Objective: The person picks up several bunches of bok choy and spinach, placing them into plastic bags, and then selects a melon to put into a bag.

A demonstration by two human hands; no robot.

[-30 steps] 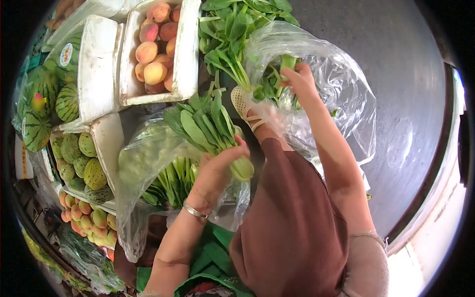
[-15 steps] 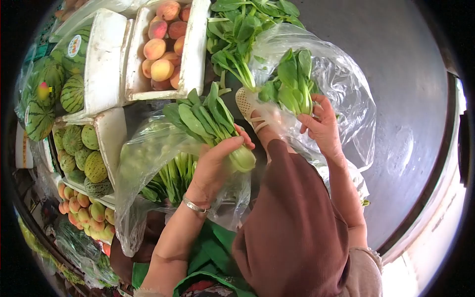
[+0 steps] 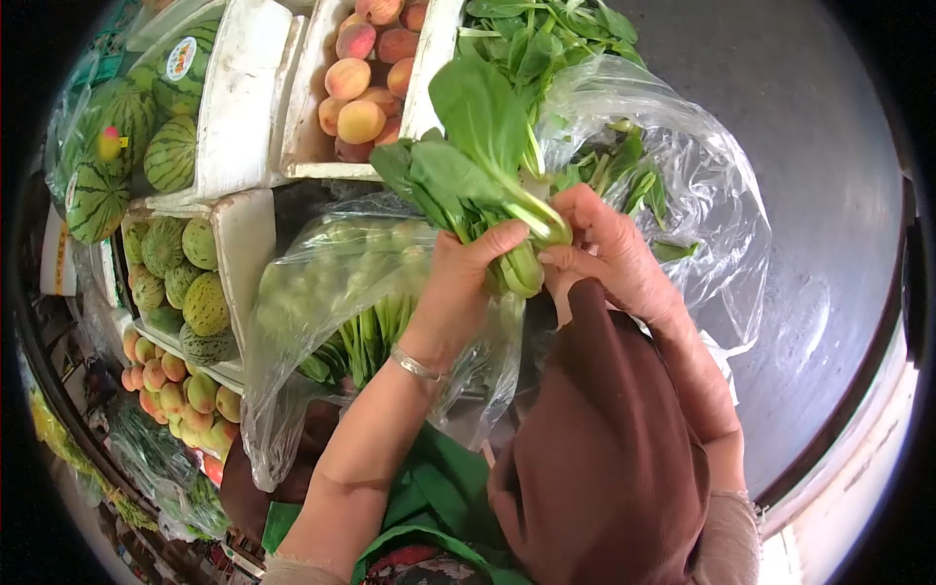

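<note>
My left hand (image 3: 468, 278) is closed around a bunch of bok choy (image 3: 453, 190), its broad green leaves pointing up and left and its pale base (image 3: 519, 271) toward me. My right hand (image 3: 614, 253) meets it from the right, thumb and fingers pinched at the base of a pale stalk (image 3: 546, 222) that stands off from the bunch. The fingertips are partly hidden, so whether that stalk is loose cannot be told. Below my left hand, a clear plastic bag (image 3: 292, 302) holds more greens (image 3: 375, 336). Behind my right hand, another clear bag (image 3: 726, 224) lies open with loose leaves (image 3: 639, 180) inside.
A pile of leafy greens (image 3: 546, 44) lies at the top, beside a white foam box (image 3: 302, 117) of peaches (image 3: 361, 119). Watermelons (image 3: 171, 154), small striped melons (image 3: 207, 304) and mangoes (image 3: 200, 393) fill the left. A dark metal surface (image 3: 819, 195) extends at the right.
My right hand has moved left from over the right bag to the bunch in my left hand. The bok choy it held over that bag no longer shows there. The view has shifted slightly.
</note>
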